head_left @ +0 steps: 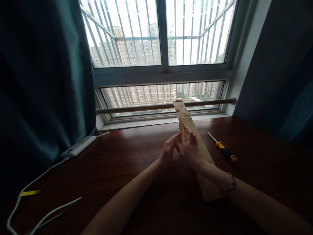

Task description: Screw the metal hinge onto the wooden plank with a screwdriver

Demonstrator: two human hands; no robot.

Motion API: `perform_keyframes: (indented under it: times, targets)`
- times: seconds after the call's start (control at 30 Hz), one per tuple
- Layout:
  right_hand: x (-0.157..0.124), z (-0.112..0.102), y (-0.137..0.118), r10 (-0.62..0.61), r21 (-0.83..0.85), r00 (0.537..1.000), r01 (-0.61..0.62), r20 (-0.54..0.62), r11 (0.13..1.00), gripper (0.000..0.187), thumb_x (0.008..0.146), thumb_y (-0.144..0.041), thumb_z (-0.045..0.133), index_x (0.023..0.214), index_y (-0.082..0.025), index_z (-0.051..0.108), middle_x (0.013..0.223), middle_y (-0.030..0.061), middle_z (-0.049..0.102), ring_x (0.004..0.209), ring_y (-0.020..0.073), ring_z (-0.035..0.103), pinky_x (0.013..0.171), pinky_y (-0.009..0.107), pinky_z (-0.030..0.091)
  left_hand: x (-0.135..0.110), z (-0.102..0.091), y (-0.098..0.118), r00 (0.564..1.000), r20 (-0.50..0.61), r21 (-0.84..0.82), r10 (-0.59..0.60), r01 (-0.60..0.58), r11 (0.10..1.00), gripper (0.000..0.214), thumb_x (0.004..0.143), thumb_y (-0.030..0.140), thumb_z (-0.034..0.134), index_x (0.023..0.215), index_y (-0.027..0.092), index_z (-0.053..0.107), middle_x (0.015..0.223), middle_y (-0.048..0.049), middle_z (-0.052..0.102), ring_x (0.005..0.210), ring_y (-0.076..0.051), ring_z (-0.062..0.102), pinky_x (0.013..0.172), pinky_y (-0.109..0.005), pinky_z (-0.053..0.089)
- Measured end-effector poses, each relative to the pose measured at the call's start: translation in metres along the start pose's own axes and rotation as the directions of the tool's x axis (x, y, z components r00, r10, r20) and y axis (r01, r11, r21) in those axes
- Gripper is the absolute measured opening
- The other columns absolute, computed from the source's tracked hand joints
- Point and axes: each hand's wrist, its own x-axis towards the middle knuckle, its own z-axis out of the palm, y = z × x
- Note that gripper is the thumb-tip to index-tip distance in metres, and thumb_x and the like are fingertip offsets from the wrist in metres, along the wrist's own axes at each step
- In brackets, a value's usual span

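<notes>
A long, pale, flat board (pixel 209 173) stretches away from me across the table, its surface ragged and peeled toward the far end. At the board's left edge my right hand (pixel 189 148) rests partly over it, fingers drawn together. Beside it on the left is my left hand (pixel 168 149), its fingers bent and their tips meeting those of the right hand. Whatever lies between the fingertips is too small or hidden to make out. To the right of the board lies a screwdriver (pixel 223 151) with a yellow and black handle, its shaft pointing toward the window.
The dark wooden table (pixel 117 153) runs up to a barred window, with a horizontal rail (pixel 139 108) across its lower part. At left are a white power strip (pixel 79 146), its cable (pixel 40 179), a yellow strip (pixel 30 193) and a dark curtain (pixel 49 71).
</notes>
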Motion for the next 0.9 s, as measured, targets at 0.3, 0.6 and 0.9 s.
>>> perform_keyframes:
  times: [0.3, 0.6, 0.9]
  targets:
    - [-0.007, -0.005, 0.052, 0.199, 0.303, 0.98, -0.198, 0.029, 0.932, 0.056, 0.079, -0.027, 0.046, 0.131, -0.007, 0.037, 0.128, 0.0157, 0.035, 0.121, 0.0268, 0.034, 0.103, 0.04, 0.03, -0.018, 0.002, -0.015, 0.867, 0.476, 0.693, 0.147, -0.473, 0.544, 0.063, 0.084, 0.044, 0.043, 0.139, 0.022, 0.02, 0.144, -0.012, 0.028, 0.107, -0.025, 0.055, 0.084, -0.037, 0.047]
    - [-0.008, -0.001, 0.082, 0.243, 0.345, 0.961, -0.274, 0.132, 0.898, 0.056, 0.077, -0.032, 0.049, 0.129, -0.012, 0.044, 0.123, 0.0128, 0.046, 0.114, 0.0269, 0.041, 0.1, 0.041, 0.034, -0.018, 0.004, -0.013, 0.914, 0.399, 0.757, 0.074, -0.374, 0.536, 0.068, 0.082, 0.045, 0.046, 0.14, 0.026, 0.017, 0.146, -0.0115, 0.018, 0.111, -0.032, 0.052, 0.087, -0.039, 0.045]
    - [-0.008, 0.001, 0.094, 0.231, 0.357, 0.956, -0.284, 0.183, 0.89, 0.056, 0.077, -0.036, 0.047, 0.128, -0.011, 0.046, 0.117, 0.0123, 0.045, 0.111, 0.026, 0.043, 0.1, 0.038, 0.033, -0.017, 0.005, -0.015, 0.941, 0.335, 0.789, 0.044, -0.306, 0.534, 0.068, 0.082, 0.045, 0.046, 0.14, 0.029, 0.015, 0.148, -0.0078, 0.014, 0.113, -0.032, 0.051, 0.087, -0.039, 0.046]
